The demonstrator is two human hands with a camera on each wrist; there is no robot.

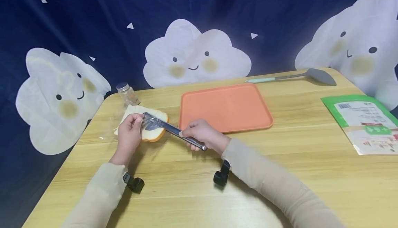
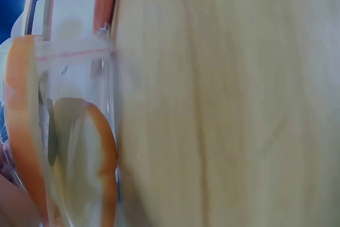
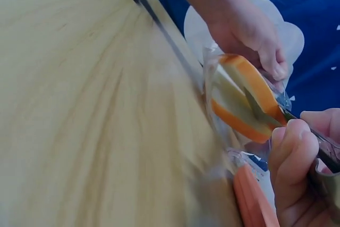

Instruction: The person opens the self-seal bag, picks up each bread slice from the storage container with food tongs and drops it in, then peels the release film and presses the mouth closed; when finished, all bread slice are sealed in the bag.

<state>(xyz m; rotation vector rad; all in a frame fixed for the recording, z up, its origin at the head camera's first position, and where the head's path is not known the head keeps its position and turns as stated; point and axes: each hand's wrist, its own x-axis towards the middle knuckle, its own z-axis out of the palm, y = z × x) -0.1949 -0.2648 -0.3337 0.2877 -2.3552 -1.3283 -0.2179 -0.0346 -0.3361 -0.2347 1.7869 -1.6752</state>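
Slices of white bread with an orange-brown crust [image 1: 155, 138] lie at the left of the table, in a clear zip bag [image 2: 74, 56]. My left hand [image 1: 130, 131] pinches the bag's plastic beside the bread, near the tongs' tips. My right hand [image 1: 203, 134] grips metal tongs [image 1: 174, 130] by the handle end. Their dark tips reach into the bag over the bread. Two crusts show in the right wrist view, the bread [image 3: 239, 94] having a tong tip between them. Whether the tongs pinch a slice I cannot tell.
An orange tray [image 1: 224, 108] lies behind my right hand. A small lidded jar [image 1: 128, 95] stands behind the bread. Toward the back right is a spatula with a pale green handle [image 1: 260, 80]. A green and white packet [image 1: 363, 124] lies at the right.
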